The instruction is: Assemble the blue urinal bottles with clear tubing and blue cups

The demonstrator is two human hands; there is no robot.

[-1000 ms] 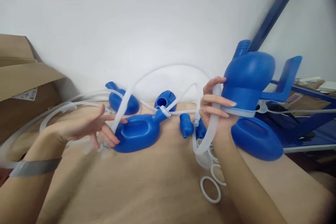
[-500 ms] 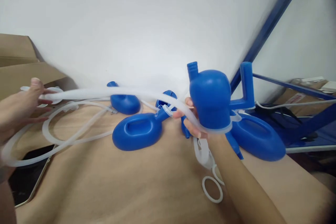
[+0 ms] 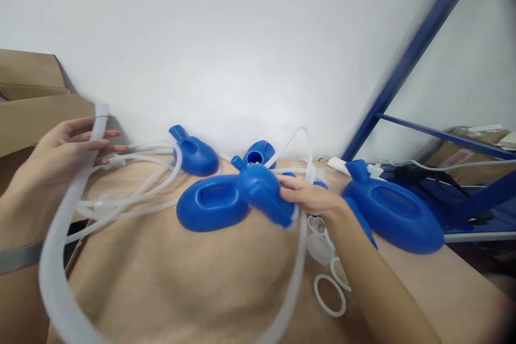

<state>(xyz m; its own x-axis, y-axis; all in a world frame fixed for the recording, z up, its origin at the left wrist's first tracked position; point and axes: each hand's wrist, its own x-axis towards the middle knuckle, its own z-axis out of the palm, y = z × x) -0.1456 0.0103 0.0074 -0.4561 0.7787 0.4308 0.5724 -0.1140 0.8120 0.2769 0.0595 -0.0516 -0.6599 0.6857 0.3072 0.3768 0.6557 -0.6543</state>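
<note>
My right hand [image 3: 310, 197] is closed on a blue plastic vessel [image 3: 264, 193], tilted low over the tan table [image 3: 201, 279] at the centre. From that vessel a long translucent white hose [image 3: 60, 247] loops down past the lower edge and up on the left. There my left hand [image 3: 60, 156] grips it with fingers curled round. Another blue vessel [image 3: 212, 207] with an oval opening lies just left of the held one, touching or nearly touching it.
More blue vessels lie at the back [image 3: 195, 153], at back centre [image 3: 258, 153] and on the right [image 3: 393, 209]. Thin white tubes [image 3: 133, 183] tangle at left. White rings [image 3: 329, 294] lie by my right forearm. Cardboard boxes [image 3: 32, 102] stand left, a blue metal rack [image 3: 415, 48] right.
My right hand has lowered the blue vessel from upright in the air to tilted near the table. My left hand has drawn the hose in a wide loop toward me.
</note>
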